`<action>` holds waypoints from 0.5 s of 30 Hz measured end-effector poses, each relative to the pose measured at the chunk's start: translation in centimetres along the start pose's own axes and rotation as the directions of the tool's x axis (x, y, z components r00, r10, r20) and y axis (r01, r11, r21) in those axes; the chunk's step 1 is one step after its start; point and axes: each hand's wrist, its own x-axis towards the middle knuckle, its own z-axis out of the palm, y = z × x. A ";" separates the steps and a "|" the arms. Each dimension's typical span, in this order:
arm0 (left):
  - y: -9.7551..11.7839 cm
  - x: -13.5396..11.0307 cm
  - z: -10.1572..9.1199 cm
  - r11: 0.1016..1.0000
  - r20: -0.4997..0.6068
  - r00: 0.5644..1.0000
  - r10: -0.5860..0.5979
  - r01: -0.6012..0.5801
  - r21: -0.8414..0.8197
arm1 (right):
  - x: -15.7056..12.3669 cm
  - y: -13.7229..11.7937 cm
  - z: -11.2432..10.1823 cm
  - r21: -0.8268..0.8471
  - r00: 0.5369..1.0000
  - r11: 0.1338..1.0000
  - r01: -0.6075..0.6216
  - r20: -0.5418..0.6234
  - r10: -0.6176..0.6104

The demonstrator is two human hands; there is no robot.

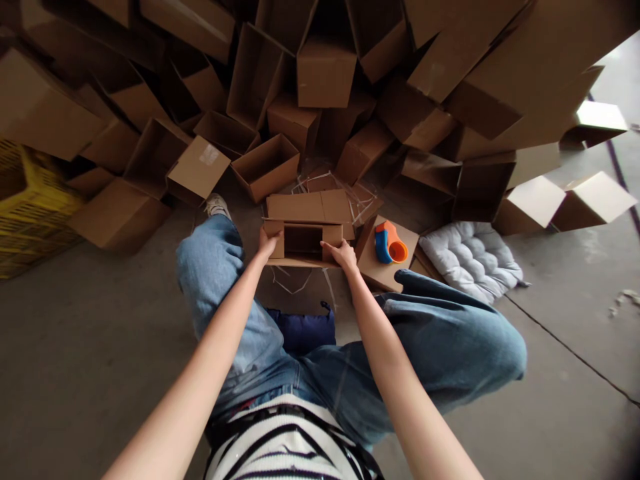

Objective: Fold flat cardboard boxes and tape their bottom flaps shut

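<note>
My left hand [267, 243] and my right hand [343, 253] grip opposite sides of an open brown cardboard box [306, 208] on the floor between my knees. Its flaps are spread, and its dark inside shows between my hands. To the right of my right hand, an orange and blue tape dispenser [390, 243] lies on a flat piece of cardboard [377, 263], apart from my hand. The box's underside is hidden.
A large heap of cardboard boxes [320, 80] rises beyond me. White plastic strapping [333, 190] lies near it. A yellow plastic crate [30, 207] stands at the left, a grey quilted cushion [470, 260] lies at the right, and a navy cushion [300, 330] sits below my legs on the concrete floor [90, 347].
</note>
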 end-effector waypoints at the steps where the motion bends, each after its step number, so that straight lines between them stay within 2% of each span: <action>1: 0.1 0.0 0.0 1.000 -0.003 1.000 -0.022 0.022 0.001 | 0.0 0.0 0.0 -0.001 1.000 1.000 -0.001 0.001 0.001; 6: 0.7 -0.2 0.0 0.997 -0.004 0.997 -0.080 0.080 0.001 | 0.0 0.0 0.0 0.000 1.000 1.000 -0.001 0.002 0.001; 15: 0.6 -0.1 0.1 0.996 0.003 0.996 -0.084 0.084 -0.002 | 0.2 0.1 0.2 0.006 1.000 1.000 -0.002 0.005 0.002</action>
